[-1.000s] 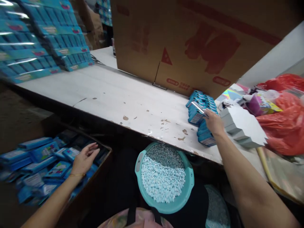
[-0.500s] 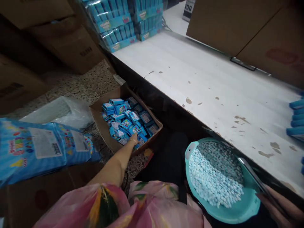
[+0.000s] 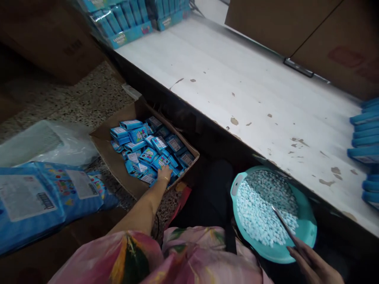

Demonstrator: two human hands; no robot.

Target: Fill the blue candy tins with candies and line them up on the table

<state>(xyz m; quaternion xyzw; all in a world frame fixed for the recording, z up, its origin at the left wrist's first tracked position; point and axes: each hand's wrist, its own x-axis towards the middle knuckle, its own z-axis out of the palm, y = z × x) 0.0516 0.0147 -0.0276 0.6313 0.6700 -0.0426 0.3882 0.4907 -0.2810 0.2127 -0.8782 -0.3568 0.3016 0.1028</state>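
Observation:
My left hand (image 3: 164, 172) is down in an open cardboard box (image 3: 108, 152) on the floor, its fingers bent against a small blue candy box (image 3: 161, 161); the fingertips are partly hidden. Around it lie several more blue candy boxes (image 3: 137, 134) in a loose heap. My right hand (image 3: 314, 262) is closed around the handle of a long, narrow metal utensil (image 3: 284, 224), whose exact kind I cannot make out. The tip of the utensil rests at the pale blue candies (image 3: 257, 211) in a turquoise plastic bowl (image 3: 309, 228).
Blue packed trays (image 3: 130, 34) stand at the far end of a worn white table (image 3: 213, 90). More blue packs (image 3: 365, 136) are stacked at its right. Large cartons (image 3: 275, 23) sit behind. At left lie a blue printed bag (image 3: 56, 193) and clear plastic (image 3: 63, 138).
My right hand has brought the metal utensil from the bowl's right rim in over the candies. My left hand stays among the candy boxes, its fingers now more bent. The view has shifted.

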